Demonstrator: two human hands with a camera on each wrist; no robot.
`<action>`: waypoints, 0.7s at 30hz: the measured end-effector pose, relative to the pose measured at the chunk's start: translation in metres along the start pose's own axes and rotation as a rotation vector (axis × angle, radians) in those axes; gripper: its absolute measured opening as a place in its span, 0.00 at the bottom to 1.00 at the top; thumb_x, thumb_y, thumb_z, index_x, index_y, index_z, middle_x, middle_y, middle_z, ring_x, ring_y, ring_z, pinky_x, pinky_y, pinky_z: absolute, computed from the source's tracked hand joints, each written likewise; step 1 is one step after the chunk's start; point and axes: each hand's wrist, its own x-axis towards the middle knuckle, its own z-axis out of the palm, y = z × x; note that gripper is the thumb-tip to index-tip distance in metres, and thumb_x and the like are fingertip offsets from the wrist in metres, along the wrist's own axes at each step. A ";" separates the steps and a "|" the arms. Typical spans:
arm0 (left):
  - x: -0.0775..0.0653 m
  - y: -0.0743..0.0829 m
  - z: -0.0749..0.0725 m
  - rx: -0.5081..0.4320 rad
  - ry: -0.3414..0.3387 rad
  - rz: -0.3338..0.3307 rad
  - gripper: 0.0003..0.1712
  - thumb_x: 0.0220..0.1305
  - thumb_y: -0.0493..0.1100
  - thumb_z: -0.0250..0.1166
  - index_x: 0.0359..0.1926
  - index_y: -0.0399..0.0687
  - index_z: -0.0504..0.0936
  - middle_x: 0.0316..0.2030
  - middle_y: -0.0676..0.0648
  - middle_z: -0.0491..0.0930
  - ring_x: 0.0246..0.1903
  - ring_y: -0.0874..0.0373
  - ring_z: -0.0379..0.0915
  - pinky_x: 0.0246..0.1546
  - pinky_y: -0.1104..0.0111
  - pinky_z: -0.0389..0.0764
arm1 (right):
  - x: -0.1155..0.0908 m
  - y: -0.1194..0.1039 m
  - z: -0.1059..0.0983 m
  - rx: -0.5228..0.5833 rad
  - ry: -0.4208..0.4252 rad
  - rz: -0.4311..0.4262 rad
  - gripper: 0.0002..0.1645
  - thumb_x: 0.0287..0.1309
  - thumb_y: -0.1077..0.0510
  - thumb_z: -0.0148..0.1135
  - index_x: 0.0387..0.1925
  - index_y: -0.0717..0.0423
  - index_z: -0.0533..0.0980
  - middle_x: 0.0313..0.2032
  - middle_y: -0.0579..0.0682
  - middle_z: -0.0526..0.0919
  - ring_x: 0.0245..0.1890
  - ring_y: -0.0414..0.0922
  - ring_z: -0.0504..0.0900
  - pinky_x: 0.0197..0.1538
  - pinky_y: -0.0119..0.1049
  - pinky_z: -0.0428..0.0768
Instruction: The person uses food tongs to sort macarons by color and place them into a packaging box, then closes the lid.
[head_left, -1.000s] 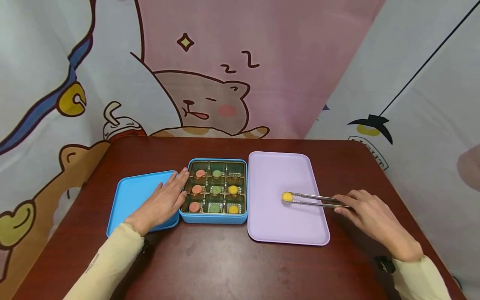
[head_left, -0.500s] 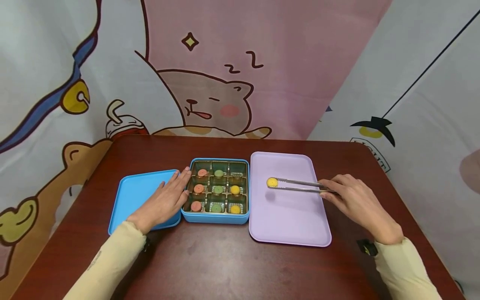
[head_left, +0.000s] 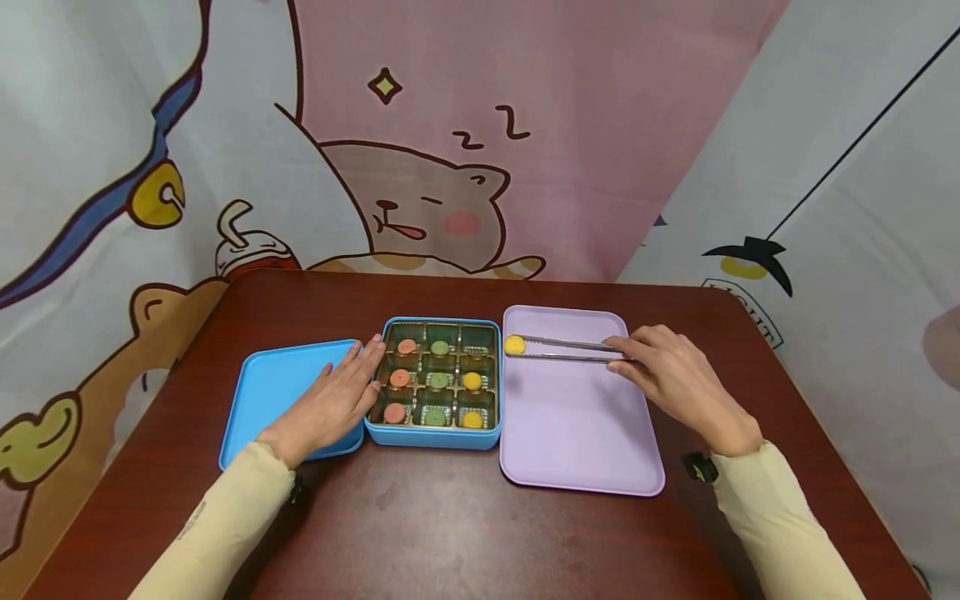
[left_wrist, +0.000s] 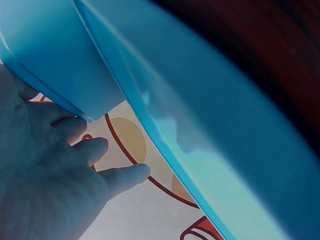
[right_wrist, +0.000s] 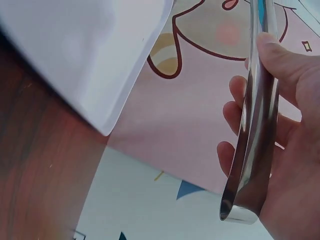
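My left hand [head_left: 330, 408] lies with straight fingers against the left wall of a blue box [head_left: 433, 437]. In the left wrist view, that hand's fingers [left_wrist: 90, 147] are spread beside the box's blue wall. A gold divided insert in the box holds pink-orange discs [head_left: 400, 378] in the left column, green ones [head_left: 438, 381] in the middle, and yellow pieces [head_left: 472, 381] in the right column's middle and front compartments. My right hand [head_left: 675, 379] holds metal tongs [head_left: 570, 343] between thumb and fingers. Their tips pinch a round yellow piece [head_left: 514, 345] close to the box's right rim, above the tray's left edge.
A lilac tray [head_left: 577, 442] lies right beside the box. On the left is a blue lid [head_left: 277, 383], partly under my left forearm and hand. All stand on a dark red-brown table [head_left: 435, 525], with a cartoon-printed cloth [head_left: 585, 167] hanging behind.
My right hand has carried the tongs and the yellow piece leftward and toward the back, from over the tray's middle to its left edge by the box. My left hand stays at the box.
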 end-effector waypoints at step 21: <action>0.000 0.002 0.000 0.004 -0.001 -0.001 0.37 0.84 0.52 0.45 0.83 0.44 0.46 0.83 0.45 0.41 0.80 0.39 0.38 0.71 0.32 0.50 | 0.044 -0.008 0.029 -0.002 -0.072 0.004 0.20 0.62 0.50 0.74 0.53 0.53 0.86 0.40 0.54 0.85 0.43 0.54 0.80 0.38 0.50 0.75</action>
